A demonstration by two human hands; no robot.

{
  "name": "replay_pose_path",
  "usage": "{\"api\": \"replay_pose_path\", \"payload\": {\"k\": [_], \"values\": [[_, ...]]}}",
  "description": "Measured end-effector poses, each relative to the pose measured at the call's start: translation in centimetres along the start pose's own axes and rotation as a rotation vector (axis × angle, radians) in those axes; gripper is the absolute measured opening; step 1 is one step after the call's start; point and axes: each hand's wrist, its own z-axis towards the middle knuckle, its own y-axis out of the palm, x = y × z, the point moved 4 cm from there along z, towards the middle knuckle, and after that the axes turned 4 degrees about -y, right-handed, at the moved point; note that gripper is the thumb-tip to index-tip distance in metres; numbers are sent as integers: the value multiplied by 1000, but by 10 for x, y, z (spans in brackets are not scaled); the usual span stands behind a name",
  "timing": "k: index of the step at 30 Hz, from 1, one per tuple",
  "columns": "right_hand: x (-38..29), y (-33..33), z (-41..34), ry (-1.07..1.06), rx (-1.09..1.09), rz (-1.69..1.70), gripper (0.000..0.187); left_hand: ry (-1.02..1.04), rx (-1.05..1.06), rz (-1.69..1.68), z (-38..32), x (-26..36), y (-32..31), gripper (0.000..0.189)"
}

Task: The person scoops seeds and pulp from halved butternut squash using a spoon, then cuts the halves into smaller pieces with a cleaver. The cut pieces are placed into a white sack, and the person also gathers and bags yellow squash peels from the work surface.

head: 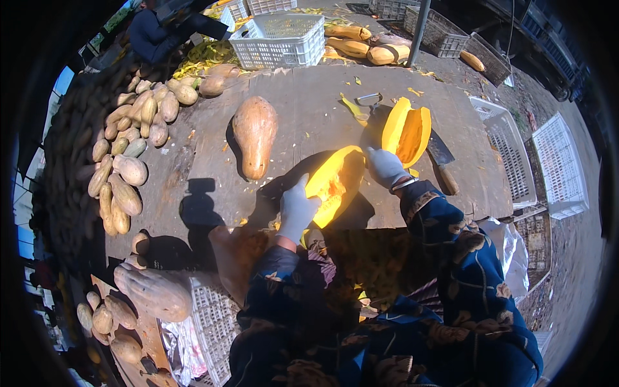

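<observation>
My left hand [297, 205], in a pale glove, grips the lower left edge of a halved yellow pumpkin [336, 186], whose orange hollow faces up. My gloved right hand [384, 167] is at the half's upper right side; whether its fingers grip or only touch it is hard to tell. Beyond the right hand stand peeled yellow pumpkin pieces [406, 130] with an orange inside. A cleaver [442, 159] with a wooden handle lies to their right. Farther back are a peeler [369, 98] and a strip of peel [354, 110]. An unpeeled pumpkin [255, 137] lies left of centre.
The wooden tabletop [208, 126] bears scattered seeds. Many unpeeled pumpkins [129, 170] are heaped at the left. White plastic crates stand behind [278, 42] and at the right [508, 150]. A metal pole [420, 34] rises at the far edge. A person [150, 36] is at the upper left.
</observation>
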Motion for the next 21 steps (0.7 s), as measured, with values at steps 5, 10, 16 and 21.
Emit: {"api": "replay_pose_path", "payload": {"k": [5, 10, 16, 21], "values": [[-8, 11, 11, -5, -25, -62, 19, -19, -4, -4, 0, -3, -9, 64], [-9, 15, 15, -12, -17, -19, 15, 26, 23, 18, 0, -3, -6, 63], [-8, 29, 18, 8, -107, -41, 27, 53, 17, 80, -1, -3, -1, 63], [-1, 49, 18, 28, -146, -25, 27, 50, -16, 67, -3, -3, 2, 63]]}}
